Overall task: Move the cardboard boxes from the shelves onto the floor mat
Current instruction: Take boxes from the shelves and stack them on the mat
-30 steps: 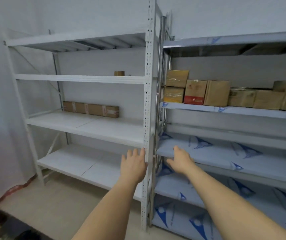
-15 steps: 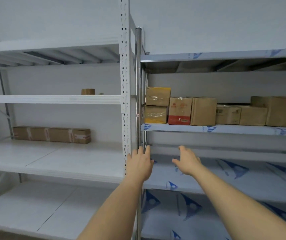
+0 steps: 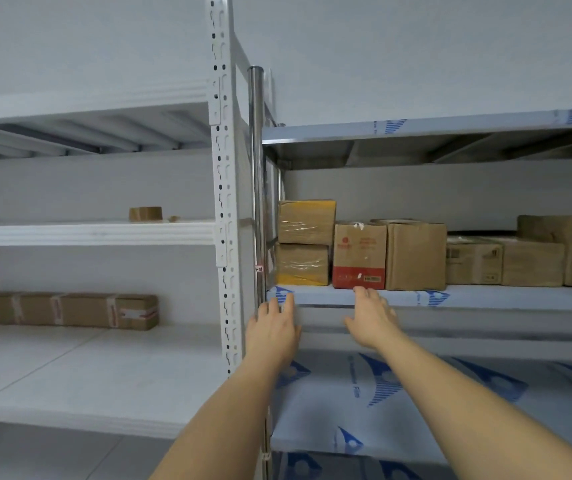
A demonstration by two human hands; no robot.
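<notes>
Several cardboard boxes stand in a row on the right rack's upper shelf [image 3: 485,297]. At its left end two yellow-taped boxes are stacked, the top box [image 3: 307,221] on the lower box [image 3: 302,265]. Beside them stands a red-and-brown box [image 3: 359,256], then a plain brown box [image 3: 415,256]. My left hand [image 3: 272,329] and my right hand [image 3: 369,318] are raised with fingers straight, just below that shelf's front edge, holding nothing. My right fingertips reach up to the bottom of the red-and-brown box. The floor mat is out of view.
The white left rack holds a long flat taped box [image 3: 68,310] on its middle shelf and a small box [image 3: 145,214] one shelf higher. A white perforated post [image 3: 225,202] and a steel post [image 3: 257,185] stand between the racks. More boxes [image 3: 534,258] fill the right end.
The view has moved closer and tilted up toward the right rack's box shelf. Both hands have risen from the lower shelf level to the front edge of the shelf with the boxes.
</notes>
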